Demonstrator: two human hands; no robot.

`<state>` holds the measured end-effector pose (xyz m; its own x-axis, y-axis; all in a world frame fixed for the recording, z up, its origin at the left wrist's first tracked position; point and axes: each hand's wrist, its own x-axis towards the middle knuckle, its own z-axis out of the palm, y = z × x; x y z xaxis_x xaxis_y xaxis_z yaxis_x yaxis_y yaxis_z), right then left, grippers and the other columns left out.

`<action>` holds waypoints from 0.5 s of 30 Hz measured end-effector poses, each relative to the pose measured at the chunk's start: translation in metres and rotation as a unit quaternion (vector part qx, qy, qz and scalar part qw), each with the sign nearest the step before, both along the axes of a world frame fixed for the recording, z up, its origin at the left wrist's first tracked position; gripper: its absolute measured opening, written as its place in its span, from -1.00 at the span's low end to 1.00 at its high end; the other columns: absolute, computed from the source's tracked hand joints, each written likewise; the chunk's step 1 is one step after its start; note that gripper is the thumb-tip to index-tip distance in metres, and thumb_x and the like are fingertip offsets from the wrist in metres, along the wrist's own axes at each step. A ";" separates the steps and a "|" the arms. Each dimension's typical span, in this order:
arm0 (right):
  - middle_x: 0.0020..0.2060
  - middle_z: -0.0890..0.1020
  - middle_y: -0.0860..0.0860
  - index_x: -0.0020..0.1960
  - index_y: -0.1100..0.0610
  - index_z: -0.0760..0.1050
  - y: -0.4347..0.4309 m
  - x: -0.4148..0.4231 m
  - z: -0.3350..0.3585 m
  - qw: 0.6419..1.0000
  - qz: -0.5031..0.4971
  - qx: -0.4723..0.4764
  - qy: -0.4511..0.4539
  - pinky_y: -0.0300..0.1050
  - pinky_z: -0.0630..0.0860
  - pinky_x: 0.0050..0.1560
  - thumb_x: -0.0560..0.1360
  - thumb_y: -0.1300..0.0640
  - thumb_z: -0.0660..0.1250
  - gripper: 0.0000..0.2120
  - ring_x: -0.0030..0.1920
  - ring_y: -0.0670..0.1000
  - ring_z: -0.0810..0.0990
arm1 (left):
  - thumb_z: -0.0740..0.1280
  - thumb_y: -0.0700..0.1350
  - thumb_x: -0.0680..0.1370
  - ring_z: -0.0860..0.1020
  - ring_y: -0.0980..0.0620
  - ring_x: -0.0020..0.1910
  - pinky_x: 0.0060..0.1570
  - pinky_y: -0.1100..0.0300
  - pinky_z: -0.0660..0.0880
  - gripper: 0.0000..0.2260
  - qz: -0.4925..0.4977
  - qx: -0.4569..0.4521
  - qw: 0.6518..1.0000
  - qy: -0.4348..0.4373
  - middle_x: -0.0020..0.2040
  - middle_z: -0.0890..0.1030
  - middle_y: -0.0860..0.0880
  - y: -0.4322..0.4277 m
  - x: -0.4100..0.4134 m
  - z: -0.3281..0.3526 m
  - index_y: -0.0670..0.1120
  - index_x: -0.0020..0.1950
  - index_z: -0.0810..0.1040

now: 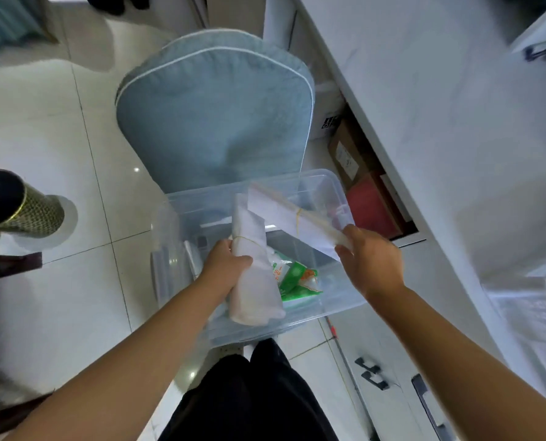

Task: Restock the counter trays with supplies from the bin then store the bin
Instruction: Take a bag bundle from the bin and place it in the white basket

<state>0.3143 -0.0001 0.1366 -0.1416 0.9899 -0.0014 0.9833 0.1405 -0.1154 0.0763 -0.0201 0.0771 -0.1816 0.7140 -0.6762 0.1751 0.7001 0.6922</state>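
A clear plastic bin [338,297] rests on a blue cushioned chair [214,116] in front of me. My left hand [225,265] is closed around a white rolled bundle [254,281] tied with a rubber band, held upright over the bin. My right hand [372,259] pinches the near end of a flat white bundle of bags [284,211], also banded, raised above the bin's right side. Green and white packets [297,278] lie at the bin's bottom. A clear roll [192,259] lies along its left wall.
A white marble counter [440,122] runs along the right, with cardboard boxes [351,154] and a red box [373,208] on a shelf beneath it. Drawers with dark handles [424,405] sit at lower right. A gold patterned cylinder [20,208] stands on the tiled floor at left.
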 end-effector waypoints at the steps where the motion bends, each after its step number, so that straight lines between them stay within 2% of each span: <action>1: -0.34 0.61 0.14 -0.14 0.18 0.51 -0.006 0.002 0.015 1.000 -0.016 0.017 0.009 -0.12 0.40 -0.38 0.38 0.16 0.41 -0.86 -0.35 0.21 0.56 | 0.38 -0.22 0.40 0.56 -0.12 -0.01 -0.03 0.03 0.51 -0.61 -0.012 0.016 1.000 -0.013 0.08 0.56 -0.13 -0.001 0.003 0.013 -0.13 0.21 0.42; 4: -0.33 0.61 0.13 -0.11 0.18 0.53 -0.027 0.012 0.056 0.995 -0.067 0.071 0.019 -0.12 0.40 -0.36 0.37 0.15 0.42 -0.85 -0.32 0.20 0.56 | 0.43 -0.27 0.36 0.58 -0.10 -0.03 -0.08 0.05 0.52 -0.61 -0.045 0.059 0.995 -0.065 0.06 0.59 -0.12 -0.002 0.017 0.051 -0.09 0.13 0.44; 8: -0.36 0.61 0.16 -0.14 0.19 0.53 -0.052 0.029 0.099 0.976 -0.143 0.158 0.050 -0.14 0.33 -0.39 0.34 0.19 0.45 -0.85 -0.37 0.21 0.56 | 0.46 -0.23 0.23 0.58 -0.09 0.01 0.03 -0.04 0.53 -0.51 -0.102 0.121 0.980 -0.118 0.07 0.59 -0.08 0.006 0.048 0.103 0.00 0.11 0.43; 10: -0.38 0.60 0.15 -0.17 0.20 0.50 -0.063 0.042 0.118 0.965 -0.175 0.185 0.062 -0.17 0.30 -0.41 0.34 0.19 0.45 -0.84 -0.40 0.20 0.55 | 0.46 -0.28 0.27 0.58 -0.06 0.02 0.01 -0.03 0.53 -0.52 -0.139 0.143 0.967 -0.157 0.08 0.59 -0.06 0.012 0.068 0.127 0.03 0.12 0.44; 12: -0.41 0.59 0.14 -0.18 0.21 0.48 -0.075 0.057 0.136 0.952 -0.207 0.211 0.079 -0.19 0.27 -0.41 0.34 0.19 0.46 -0.83 -0.43 0.21 0.54 | 0.45 -0.25 0.24 0.59 -0.07 0.04 0.02 -0.03 0.54 -0.47 -0.183 0.162 0.951 -0.190 0.09 0.60 -0.06 0.018 0.092 0.150 0.00 0.17 0.46; 15: -0.44 0.53 0.10 -0.17 0.16 0.44 -0.093 0.086 0.162 0.929 -0.271 0.225 0.113 -0.17 0.23 -0.39 0.38 0.12 0.42 -0.83 -0.41 0.23 0.53 | 0.42 -0.22 0.21 0.62 0.02 0.01 -0.09 0.12 0.56 -0.46 -0.234 0.189 0.924 -0.238 0.06 0.63 0.01 0.028 0.135 0.182 0.06 0.17 0.47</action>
<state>0.4000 -0.0935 0.2987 0.4316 0.8093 0.3983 0.8813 -0.2842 -0.3776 0.2118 0.0079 0.2587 0.4597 0.8406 -0.2864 0.0103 0.3174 0.9482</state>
